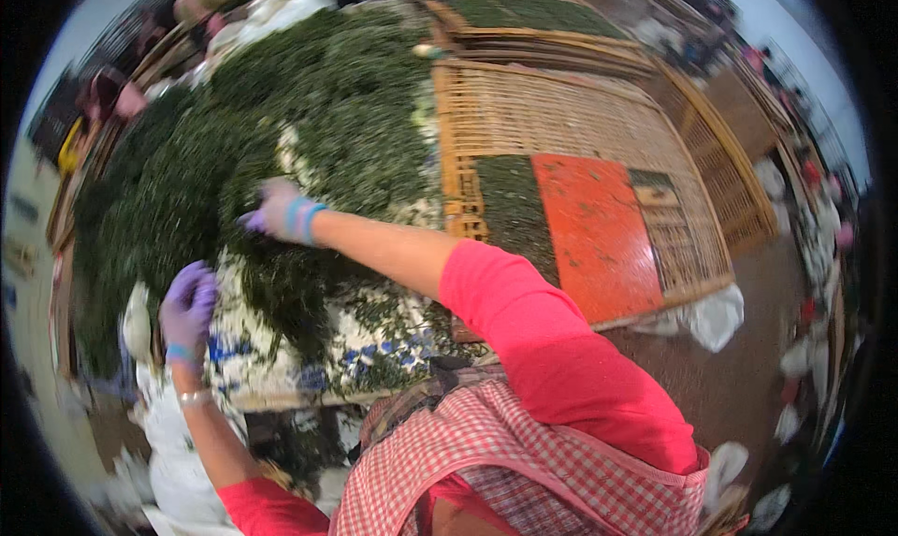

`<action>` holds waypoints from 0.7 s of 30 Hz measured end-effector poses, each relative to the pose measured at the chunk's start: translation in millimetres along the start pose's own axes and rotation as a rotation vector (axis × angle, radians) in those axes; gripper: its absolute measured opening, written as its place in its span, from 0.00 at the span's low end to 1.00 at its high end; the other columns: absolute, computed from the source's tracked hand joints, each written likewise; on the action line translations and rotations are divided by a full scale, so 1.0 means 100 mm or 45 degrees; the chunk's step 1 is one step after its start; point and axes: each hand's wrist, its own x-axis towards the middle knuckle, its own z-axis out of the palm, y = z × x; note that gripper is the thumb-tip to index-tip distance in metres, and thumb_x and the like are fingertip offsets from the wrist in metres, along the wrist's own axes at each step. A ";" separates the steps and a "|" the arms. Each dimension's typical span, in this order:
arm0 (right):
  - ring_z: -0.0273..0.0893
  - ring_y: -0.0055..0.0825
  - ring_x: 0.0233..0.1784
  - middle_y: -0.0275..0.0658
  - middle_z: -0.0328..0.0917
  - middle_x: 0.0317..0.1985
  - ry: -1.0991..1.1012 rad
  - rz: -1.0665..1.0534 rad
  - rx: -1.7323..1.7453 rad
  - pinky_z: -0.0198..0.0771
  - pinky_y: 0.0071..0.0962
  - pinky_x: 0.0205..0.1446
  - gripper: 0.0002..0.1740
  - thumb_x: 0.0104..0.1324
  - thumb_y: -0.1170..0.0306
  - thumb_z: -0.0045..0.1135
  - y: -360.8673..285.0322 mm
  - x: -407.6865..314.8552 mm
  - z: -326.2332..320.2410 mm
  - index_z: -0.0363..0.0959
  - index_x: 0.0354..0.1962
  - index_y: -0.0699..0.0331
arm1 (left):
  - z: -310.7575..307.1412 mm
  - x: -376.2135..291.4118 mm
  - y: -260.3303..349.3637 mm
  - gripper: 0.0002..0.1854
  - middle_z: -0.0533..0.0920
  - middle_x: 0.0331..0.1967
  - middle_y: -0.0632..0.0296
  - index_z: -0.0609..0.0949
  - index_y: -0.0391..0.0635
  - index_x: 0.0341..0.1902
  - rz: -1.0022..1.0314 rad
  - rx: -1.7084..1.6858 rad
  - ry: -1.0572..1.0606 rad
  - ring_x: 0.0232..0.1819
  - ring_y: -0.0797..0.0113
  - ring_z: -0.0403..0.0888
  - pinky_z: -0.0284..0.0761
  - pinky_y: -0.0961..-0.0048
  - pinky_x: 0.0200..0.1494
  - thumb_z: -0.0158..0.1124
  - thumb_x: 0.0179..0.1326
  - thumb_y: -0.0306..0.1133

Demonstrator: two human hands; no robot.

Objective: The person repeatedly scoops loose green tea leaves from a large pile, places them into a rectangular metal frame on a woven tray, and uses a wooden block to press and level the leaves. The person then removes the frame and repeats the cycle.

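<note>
A broad heap of dark green, stringy plant matter point(351, 108) covers the sorting table before me. My right hand point(280, 210), in a pale glove with purple fingers and a blue cuff, reaches into it. Its fingers close around a clump of greens point(287, 290) that hangs down towards the table's near side; motion blurs the grip. Lower left, my left hand point(189, 304) in the same kind of glove is raised by the heap's edge with bent fingers. Whether it holds anything is hidden. Between and below the hands shows a white, blue-marked sheet point(238, 325) strewn with loose bits.
To the right lies a woven bamboo tray point(547, 108) bearing a red board point(596, 234) and a patch of dark greens point(515, 213). Stacked frames point(554, 48) stand behind it. White sacks point(186, 452) are at the lower left. Other people work in the background.
</note>
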 end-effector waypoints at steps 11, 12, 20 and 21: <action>0.81 0.32 0.39 0.48 0.83 0.38 0.136 0.077 0.356 0.76 0.36 0.41 0.36 0.41 0.51 0.83 -0.95 -0.29 -0.63 0.77 0.39 0.69 | 0.69 0.70 0.41 0.37 0.54 0.77 0.62 0.54 0.55 0.78 -0.360 -1.485 0.320 0.78 0.63 0.49 0.41 0.51 0.77 0.36 0.71 0.61; 0.82 0.34 0.42 0.50 0.83 0.39 0.117 0.111 0.353 0.76 0.36 0.43 0.38 0.41 0.51 0.82 -0.86 -0.34 -0.64 0.77 0.41 0.70 | 0.80 0.68 0.33 0.40 0.54 0.78 0.60 0.54 0.51 0.77 -0.348 -1.456 0.352 0.78 0.67 0.47 0.42 0.57 0.77 0.39 0.69 0.63; 0.78 0.35 0.34 0.42 0.83 0.45 0.102 0.477 0.384 0.76 0.38 0.33 0.25 0.56 0.47 0.71 0.26 -1.34 -0.67 0.85 0.40 0.58 | 2.69 0.86 -0.38 0.47 0.56 0.76 0.54 0.57 0.41 0.75 0.026 -0.620 -0.325 0.76 0.76 0.47 0.48 0.74 0.75 0.51 0.64 0.65; 0.77 0.34 0.34 0.41 0.83 0.43 0.248 0.550 0.501 0.74 0.37 0.32 0.25 0.55 0.49 0.72 0.39 -1.53 -0.58 0.84 0.41 0.59 | 2.93 0.86 -0.38 0.47 0.56 0.76 0.53 0.57 0.40 0.75 0.053 -0.498 -0.418 0.76 0.75 0.48 0.49 0.74 0.74 0.51 0.64 0.64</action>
